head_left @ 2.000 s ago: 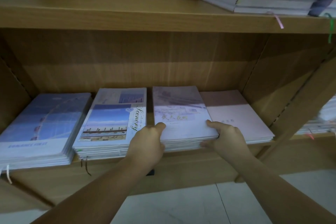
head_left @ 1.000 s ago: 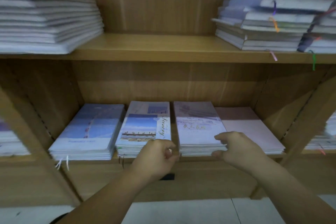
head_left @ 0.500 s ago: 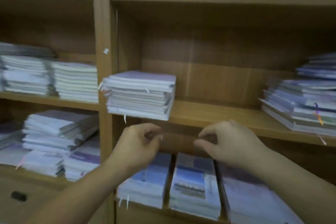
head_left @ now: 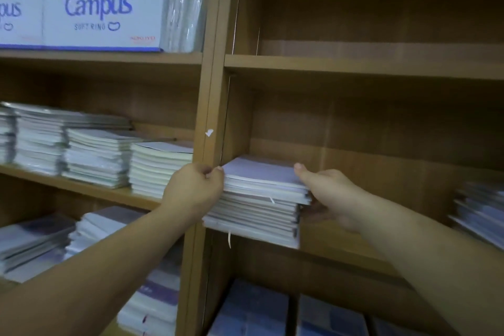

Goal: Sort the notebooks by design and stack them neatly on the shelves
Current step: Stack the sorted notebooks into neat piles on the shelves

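Observation:
A stack of pale lilac notebooks [head_left: 259, 199] sits at the left end of a middle wooden shelf [head_left: 341, 251] in the right-hand bay. My left hand [head_left: 195, 194] grips the stack's left side, fingers curled at its top edge. My right hand [head_left: 327, 194] holds the right side, thumb on the top cover and fingers under the upper notebooks. The stack's front overhangs the shelf edge slightly.
An upright wooden divider [head_left: 212, 117] stands just left of the stack. The left bay holds several white notebook stacks [head_left: 95, 155] and Campus boxes [head_left: 101, 13] above. More notebooks lie at the far right [head_left: 480, 215] and on the shelf below [head_left: 251, 308].
My view rose from the lower shelf to the middle one. Both hands left the lower notebook stack, came up empty, and now hold the lilac stack on its two sides.

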